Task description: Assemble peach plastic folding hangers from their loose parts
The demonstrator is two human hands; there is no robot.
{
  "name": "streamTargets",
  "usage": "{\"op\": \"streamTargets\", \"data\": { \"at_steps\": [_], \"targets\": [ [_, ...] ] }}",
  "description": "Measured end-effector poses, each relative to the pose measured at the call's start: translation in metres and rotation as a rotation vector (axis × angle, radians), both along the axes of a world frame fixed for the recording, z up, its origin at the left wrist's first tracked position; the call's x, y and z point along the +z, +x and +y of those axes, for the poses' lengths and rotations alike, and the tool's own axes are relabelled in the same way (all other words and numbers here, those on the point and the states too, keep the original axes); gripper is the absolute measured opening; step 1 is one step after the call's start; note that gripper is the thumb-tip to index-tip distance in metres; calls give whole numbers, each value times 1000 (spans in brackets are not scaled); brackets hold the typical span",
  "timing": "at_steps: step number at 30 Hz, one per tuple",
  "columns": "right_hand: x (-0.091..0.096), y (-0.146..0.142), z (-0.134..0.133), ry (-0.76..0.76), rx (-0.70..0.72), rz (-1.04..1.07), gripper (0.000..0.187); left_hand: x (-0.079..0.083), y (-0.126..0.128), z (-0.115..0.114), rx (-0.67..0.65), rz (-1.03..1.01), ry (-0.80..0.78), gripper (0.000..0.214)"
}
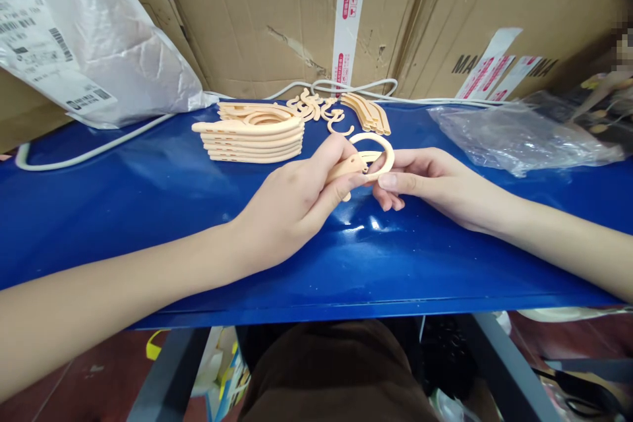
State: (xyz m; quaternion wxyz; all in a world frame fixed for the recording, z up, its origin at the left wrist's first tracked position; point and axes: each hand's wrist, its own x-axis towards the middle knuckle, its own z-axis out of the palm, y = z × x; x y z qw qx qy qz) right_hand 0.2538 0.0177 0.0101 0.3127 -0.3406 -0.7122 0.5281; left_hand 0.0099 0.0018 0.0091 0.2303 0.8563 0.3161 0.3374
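Between my two hands is a beige plastic folding hanger (pixel 389 148), its round loop pointing right above the blue table. My left hand (pixel 301 194) is closed around its flat arm end, thumb and fingers pressed together; much of that end is hidden. My right hand (pixel 420 175) pinches the loop's lower right edge between thumb and fingers. Behind my left hand lies a neat stack of similar beige hanger pieces (pixel 252 145). Loose beige hooks (pixel 309 105) are heaped beside that stack, and one hook (pixel 341 130) lies nearest my hands. A bundle of curved beige strips (pixel 366 112) sits farther right.
Cardboard boxes (pixel 257 13) stand along the back edge of the blue table (pixel 123 224). A white parcel bag (pixel 113 46) leans at back left, with a white cable (pixel 89 153) running past it. Clear plastic wrapping (pixel 519 135) lies at the right.
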Motion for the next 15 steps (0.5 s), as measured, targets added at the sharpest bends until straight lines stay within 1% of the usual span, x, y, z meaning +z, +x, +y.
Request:
{"op": "streamTargets", "data": {
  "at_steps": [4, 6, 10, 15],
  "targets": [
    [-1, -1, -1, -44, -21, 35, 38, -2, 0, 3, -18, 44, -20, 18],
    [-1, -1, -2, -78, -41, 60, 37, -4, -1, 6, -24, 47, -7, 20],
    [0, 1, -2, -154, -118, 105, 36, -9, -4, 10, -50, 47, 50, 22],
    [-2, 5, 6, -160, -218, 154, 34, -15, -4, 11, -74, 165, 97, 29]
  ]
}}
